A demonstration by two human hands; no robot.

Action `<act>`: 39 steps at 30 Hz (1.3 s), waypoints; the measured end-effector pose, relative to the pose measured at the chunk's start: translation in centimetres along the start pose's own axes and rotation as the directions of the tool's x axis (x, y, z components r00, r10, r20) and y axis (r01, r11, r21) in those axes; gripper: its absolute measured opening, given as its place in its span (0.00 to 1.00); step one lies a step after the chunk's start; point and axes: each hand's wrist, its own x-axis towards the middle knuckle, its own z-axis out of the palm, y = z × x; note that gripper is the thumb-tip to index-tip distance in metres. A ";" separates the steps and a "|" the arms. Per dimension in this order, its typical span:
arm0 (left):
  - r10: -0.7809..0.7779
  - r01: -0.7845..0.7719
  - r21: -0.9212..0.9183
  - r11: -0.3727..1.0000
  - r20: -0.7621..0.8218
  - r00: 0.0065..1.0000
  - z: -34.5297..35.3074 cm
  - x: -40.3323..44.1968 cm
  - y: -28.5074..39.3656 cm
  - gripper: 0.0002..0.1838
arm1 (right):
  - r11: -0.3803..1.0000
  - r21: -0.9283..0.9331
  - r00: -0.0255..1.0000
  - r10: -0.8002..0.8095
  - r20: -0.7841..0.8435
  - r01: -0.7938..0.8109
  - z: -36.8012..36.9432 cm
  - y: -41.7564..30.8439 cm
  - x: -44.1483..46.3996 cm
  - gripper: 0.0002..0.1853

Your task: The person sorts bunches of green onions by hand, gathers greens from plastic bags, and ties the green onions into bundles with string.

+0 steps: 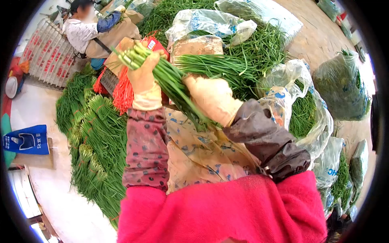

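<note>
My left hand [142,77], in a pale rubber glove, is closed round a bunch of chives [168,77] near its pale cut ends. The bunch slants from upper left down to the right, its leaf tips over my lap. Also gloved, my right hand [212,97] is closed against the leafy middle of the bunch; some of its fingers are hidden. Just beyond lie more loose chives [214,64], laid straight beside a worn board [196,46]. Red ties [122,93] hang in a cluster below my left hand, near a red box [153,43].
Tied bunches of chives [95,133] are heaped on the floor at left. Plastic bags of chives [302,109] stand at right, with another full bag [342,87] beyond. A seated person [87,30] works at upper left near a slatted crate [48,52]. A blue bag [26,139] lies far left.
</note>
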 end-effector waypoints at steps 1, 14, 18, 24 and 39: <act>0.000 0.000 0.001 1.000 -0.008 1.000 0.2 0.8 0.0 0.22 | 0.998 -0.053 1.000 -0.016 0.011 0.016 -1.6 0.1 0.4 0.14; -0.138 0.109 -0.166 0.980 -0.176 0.975 -5.1 11.1 2.6 0.17 | 0.903 -0.297 0.789 -0.072 0.611 0.312 -0.4 7.6 -5.6 0.12; 0.019 -0.025 -0.082 0.996 -0.072 0.997 -8.1 12.2 3.1 0.18 | 0.986 -0.088 0.713 -0.042 0.699 0.145 1.1 10.1 -9.6 0.14; 0.043 -0.044 -0.030 0.999 -0.027 0.999 -6.8 10.2 4.2 0.17 | 0.891 0.423 0.983 -0.110 -0.148 0.163 -7.9 4.3 -4.1 0.13; 0.018 -0.001 -0.125 0.992 0.134 0.991 -1.4 5.0 4.1 0.18 | 0.878 0.281 0.918 0.340 0.204 -0.388 -1.1 3.6 -1.8 0.15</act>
